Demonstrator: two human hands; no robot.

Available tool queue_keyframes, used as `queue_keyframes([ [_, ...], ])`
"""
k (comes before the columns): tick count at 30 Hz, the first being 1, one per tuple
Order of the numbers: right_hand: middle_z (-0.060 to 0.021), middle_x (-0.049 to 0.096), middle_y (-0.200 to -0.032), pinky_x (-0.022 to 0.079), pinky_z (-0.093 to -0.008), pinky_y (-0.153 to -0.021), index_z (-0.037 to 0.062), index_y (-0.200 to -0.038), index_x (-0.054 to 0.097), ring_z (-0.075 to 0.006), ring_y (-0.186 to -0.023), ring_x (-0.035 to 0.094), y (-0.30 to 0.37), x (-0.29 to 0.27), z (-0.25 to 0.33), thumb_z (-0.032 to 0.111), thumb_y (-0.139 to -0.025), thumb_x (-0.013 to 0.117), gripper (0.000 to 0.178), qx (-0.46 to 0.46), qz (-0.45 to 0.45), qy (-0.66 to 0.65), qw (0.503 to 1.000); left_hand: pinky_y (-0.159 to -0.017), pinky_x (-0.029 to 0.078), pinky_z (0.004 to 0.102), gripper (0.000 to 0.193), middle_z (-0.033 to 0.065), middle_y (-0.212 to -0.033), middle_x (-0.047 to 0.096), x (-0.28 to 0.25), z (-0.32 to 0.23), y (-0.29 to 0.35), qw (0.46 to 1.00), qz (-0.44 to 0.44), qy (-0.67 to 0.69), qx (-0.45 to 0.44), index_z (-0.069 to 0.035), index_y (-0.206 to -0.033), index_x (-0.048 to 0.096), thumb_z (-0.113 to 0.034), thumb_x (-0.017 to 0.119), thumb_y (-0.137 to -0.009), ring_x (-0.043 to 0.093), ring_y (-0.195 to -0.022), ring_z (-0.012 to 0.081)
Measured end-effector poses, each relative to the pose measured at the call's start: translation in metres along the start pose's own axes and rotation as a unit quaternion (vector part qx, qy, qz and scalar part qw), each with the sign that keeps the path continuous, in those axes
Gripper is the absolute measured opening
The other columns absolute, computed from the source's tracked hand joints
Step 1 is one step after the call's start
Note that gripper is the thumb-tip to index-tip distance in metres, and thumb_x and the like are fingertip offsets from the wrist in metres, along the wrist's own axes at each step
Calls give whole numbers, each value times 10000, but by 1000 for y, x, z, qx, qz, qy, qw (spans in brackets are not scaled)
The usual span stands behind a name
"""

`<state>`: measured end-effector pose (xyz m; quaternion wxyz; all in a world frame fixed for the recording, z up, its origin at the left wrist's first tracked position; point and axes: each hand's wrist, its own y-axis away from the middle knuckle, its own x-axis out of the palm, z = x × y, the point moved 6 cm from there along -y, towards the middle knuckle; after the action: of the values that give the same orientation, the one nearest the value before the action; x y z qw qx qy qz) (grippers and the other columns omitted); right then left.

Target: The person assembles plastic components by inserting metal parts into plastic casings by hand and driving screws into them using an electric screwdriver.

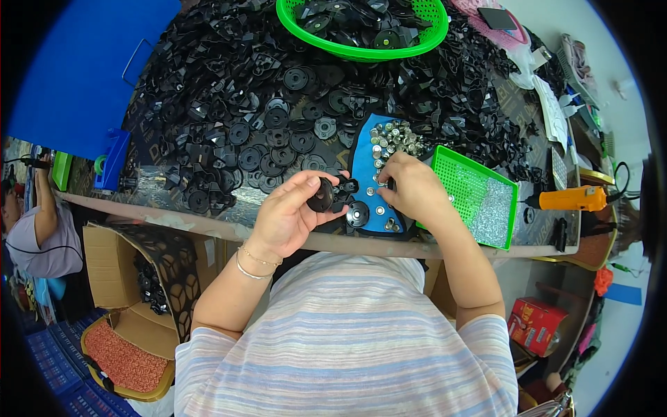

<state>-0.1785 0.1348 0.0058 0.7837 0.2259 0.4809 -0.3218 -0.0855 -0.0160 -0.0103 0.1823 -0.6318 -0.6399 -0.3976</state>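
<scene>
My left hand (pixel 281 215) holds a round black plastic part (pixel 322 195) between thumb and fingers, just left of a blue mat (pixel 361 161). Another black piece (pixel 345 186) with lobed edges lies by its fingertips; whether they hold it too is unclear. Below that sits a black disc (pixel 358 215) with a shiny metal centre. Over the mat, my right hand (pixel 417 187) bends down with thumb and fingers pressed together among small silver metal caps (pixel 380 210). Whatever is in its fingertips is hidden. More metal caps (pixel 399 137) are heaped at the mat's far end.
Loose black plastic parts (pixel 229 90) cover much of the table. A green basket (pixel 361 54) of them stands at the back. Right of the mat lies a green tray (pixel 511 208) of tiny silver pieces, then an orange electric screwdriver (pixel 573 199). Another person (pixel 45 229) is far left.
</scene>
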Motion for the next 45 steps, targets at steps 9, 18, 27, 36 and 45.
queue_keyframes([
  [9, -94, 585, -873, 485, -345, -719, 16, -758, 659, -264, -797, 591, -1, 4, -4, 97, -675, 646, 116, 2, -16, 15, 1000, -835, 503, 404, 207, 145, -1167, 522, -4, 4, 2, 1000, -2, 18, -11, -8, -1002, 549, -141, 407, -932, 544, -988, 194],
  [18, -84, 592, -873, 487, -341, -723, 23, -771, 669, -261, -801, 593, -3, 4, -2, 89, -685, 624, 118, 7, -2, 13, 1000, -840, 503, 406, 197, 141, -1168, 523, -6, 7, 2, 1000, 1, 25, -12, -11, -1004, 548, -134, 415, -927, 553, -976, 191],
  [27, -83, 592, -849, 491, -340, -701, 21, -744, 662, -259, -773, 595, -4, 4, 1, 92, -685, 629, 99, -8, -14, 36, 999, -842, 502, 401, 204, 147, -1176, 517, -7, 9, 3, 999, 2, 27, -17, -4, -1006, 542, -139, 411, -929, 554, -975, 190],
  [36, -84, 589, -846, 486, -341, -704, 23, -741, 661, -262, -776, 591, -6, 4, 0, 86, -687, 642, 85, 2, -4, 32, 999, -840, 505, 392, 205, 147, -1163, 524, -7, 11, 3, 999, 2, 31, -19, 0, -1001, 546, -134, 409, -930, 562, -966, 188],
  [45, -109, 569, -851, 464, -371, -707, 15, -716, 629, -298, -775, 574, -15, 9, -10, 67, -702, 633, 54, 56, 42, -2, 998, -843, 505, 391, 207, 156, -1173, 511, -3, 13, 4, 999, 4, 28, -24, 8, -1010, 534, -131, 404, -930, 559, -984, 201],
])
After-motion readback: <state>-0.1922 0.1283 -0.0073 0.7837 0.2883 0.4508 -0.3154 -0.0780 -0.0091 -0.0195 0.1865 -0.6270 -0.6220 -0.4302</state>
